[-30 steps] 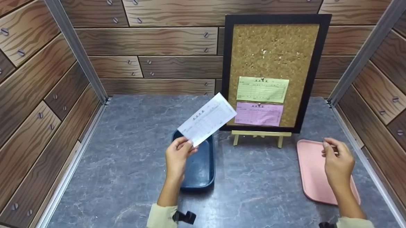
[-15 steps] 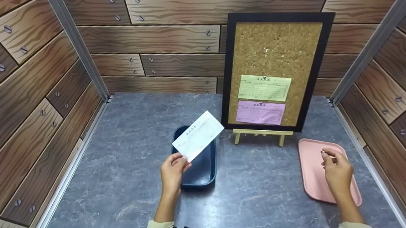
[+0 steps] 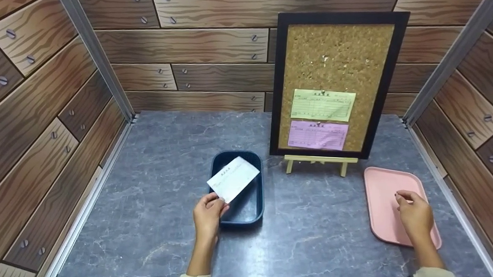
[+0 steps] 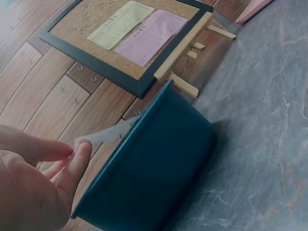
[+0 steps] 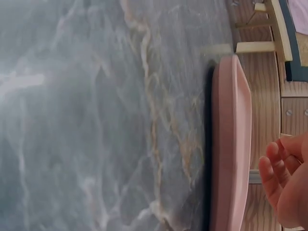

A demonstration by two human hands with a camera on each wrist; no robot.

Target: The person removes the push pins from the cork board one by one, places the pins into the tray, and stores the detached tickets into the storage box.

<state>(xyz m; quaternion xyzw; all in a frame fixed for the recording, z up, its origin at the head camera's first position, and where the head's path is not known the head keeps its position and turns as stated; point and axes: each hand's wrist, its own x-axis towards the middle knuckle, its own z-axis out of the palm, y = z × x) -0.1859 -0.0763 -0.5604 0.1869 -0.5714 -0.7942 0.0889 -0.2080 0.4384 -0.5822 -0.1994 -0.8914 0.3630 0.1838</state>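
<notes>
My left hand pinches the lower corner of a white printed slip and holds it tilted over the dark blue bin. In the left wrist view, my left hand grips the slip just above the bin's rim. My right hand hovers low over the pink tray with its fingertips pinched together on what looks like a small pin. The right wrist view shows my right hand curled beside the tray's edge; the pin is not visible there.
A black-framed cork board stands on a small wooden easel at the back, with a green slip pinned above a pink slip. Wood-patterned walls close in the grey marbled tabletop on three sides.
My left hand has lowered the white slip from board height down into the mouth of the blue bin. My right hand has dropped closer to the pink tray.
</notes>
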